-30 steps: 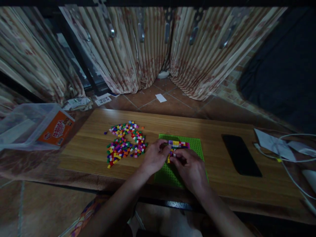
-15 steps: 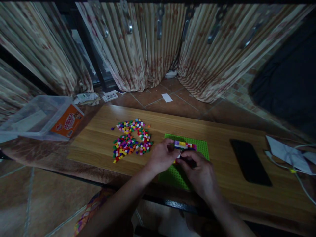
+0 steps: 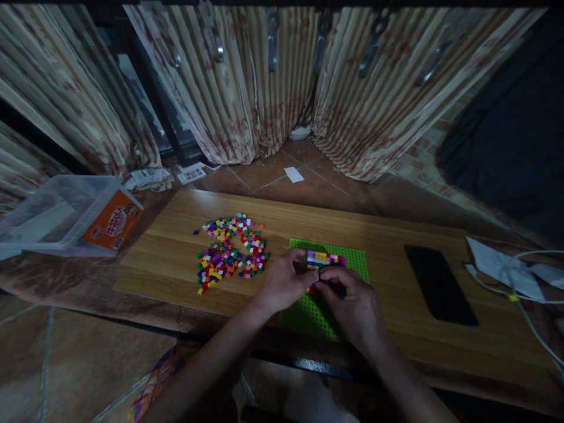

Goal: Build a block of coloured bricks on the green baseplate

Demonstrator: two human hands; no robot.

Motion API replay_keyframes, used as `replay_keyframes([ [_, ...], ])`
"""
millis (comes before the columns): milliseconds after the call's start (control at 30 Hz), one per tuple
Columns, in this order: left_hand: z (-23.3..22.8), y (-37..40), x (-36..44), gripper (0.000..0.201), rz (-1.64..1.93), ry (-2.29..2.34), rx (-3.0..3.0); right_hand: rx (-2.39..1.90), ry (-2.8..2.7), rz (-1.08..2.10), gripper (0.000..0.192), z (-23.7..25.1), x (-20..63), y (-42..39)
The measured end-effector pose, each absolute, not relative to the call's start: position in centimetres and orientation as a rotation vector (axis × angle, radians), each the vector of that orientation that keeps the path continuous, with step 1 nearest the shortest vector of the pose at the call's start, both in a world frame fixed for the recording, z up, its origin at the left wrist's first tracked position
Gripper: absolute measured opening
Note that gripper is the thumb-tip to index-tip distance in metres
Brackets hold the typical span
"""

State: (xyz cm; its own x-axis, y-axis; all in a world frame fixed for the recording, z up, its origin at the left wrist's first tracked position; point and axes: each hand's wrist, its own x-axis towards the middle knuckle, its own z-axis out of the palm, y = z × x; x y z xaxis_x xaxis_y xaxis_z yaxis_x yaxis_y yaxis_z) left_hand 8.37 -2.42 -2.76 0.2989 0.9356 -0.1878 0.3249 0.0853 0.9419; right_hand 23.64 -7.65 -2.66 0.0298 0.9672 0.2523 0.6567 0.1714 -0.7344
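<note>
A green studded baseplate lies on the wooden board, with rows of coloured toy bricks built up on it. Over those bricks my left hand and my right hand meet, their fingertips nearly touching. Between them shows a small white brick, pinched from both sides and partly covered by the fingers. The fingers of both hands are closed. My hands hide the middle of the baseplate and part of the brick rows.
Left of my hands, a spread of loose coloured bricks lies on the wooden board. A black phone-like slab is on the right, near white cables and paper. A clear plastic tub stands at far left.
The whole view has shifted slightly, so things appear a little further left. My hands stay over the bricks, and less of the white brick shows between the fingertips.
</note>
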Motion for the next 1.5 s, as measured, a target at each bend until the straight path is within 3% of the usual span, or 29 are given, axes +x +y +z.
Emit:
replay_keyframes([
  [267,-2.8,-2.5,8.7,0.033,0.718,1.281,1.509,-1.545,-1.71,0.516,0.003,-2.8,23.6,-7.6],
  [1067,-3.6,-3.2,8.8,0.048,0.67,1.346,1.451,-1.478,-1.79,0.58,0.015,-4.1,25.2,-7.2],
  [1500,-3.2,-4.4,8.8,0.052,0.665,1.366,1.553,-1.575,-1.72,0.411,0.02,-3.4,25.6,-7.2],
])
